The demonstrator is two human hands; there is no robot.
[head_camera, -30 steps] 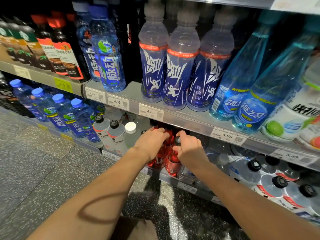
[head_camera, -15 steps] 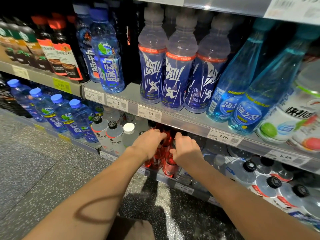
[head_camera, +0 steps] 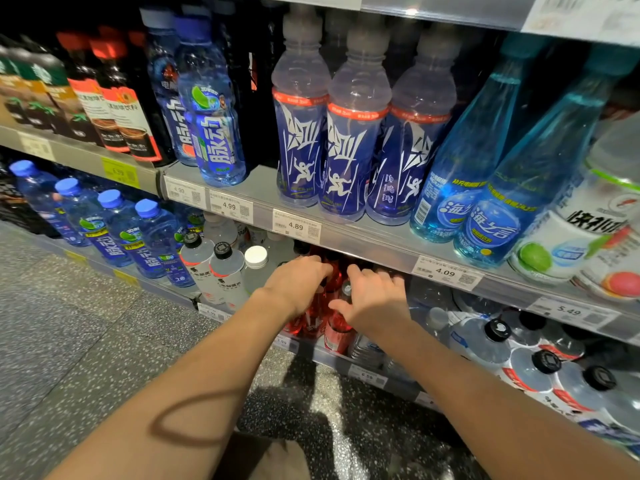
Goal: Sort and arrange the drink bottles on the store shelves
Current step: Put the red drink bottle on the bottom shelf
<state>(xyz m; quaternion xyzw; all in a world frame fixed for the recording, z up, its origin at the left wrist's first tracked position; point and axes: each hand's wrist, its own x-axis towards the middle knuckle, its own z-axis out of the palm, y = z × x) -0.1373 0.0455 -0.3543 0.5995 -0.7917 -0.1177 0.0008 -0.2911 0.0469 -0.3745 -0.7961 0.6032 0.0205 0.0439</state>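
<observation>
Two hands on the red drink bottles (head_camera: 334, 327), lower shelf (head_camera: 363, 370) front. Left hand (head_camera: 298, 282) curled over the tops; right hand (head_camera: 375, 299) spread, fingers loose. Full plastic: weighty, stiff, slick; take yours at the neck.

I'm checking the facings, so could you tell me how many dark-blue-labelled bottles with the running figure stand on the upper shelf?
3 in the front row, side by side above the hands: left, middle, right. More may stand hidden behind them.

One head-worn wide-angle view looks forward and down, close to the grey metal store shelves (head_camera: 363, 237), speckled floor (head_camera: 69, 341) at lower left.
</observation>
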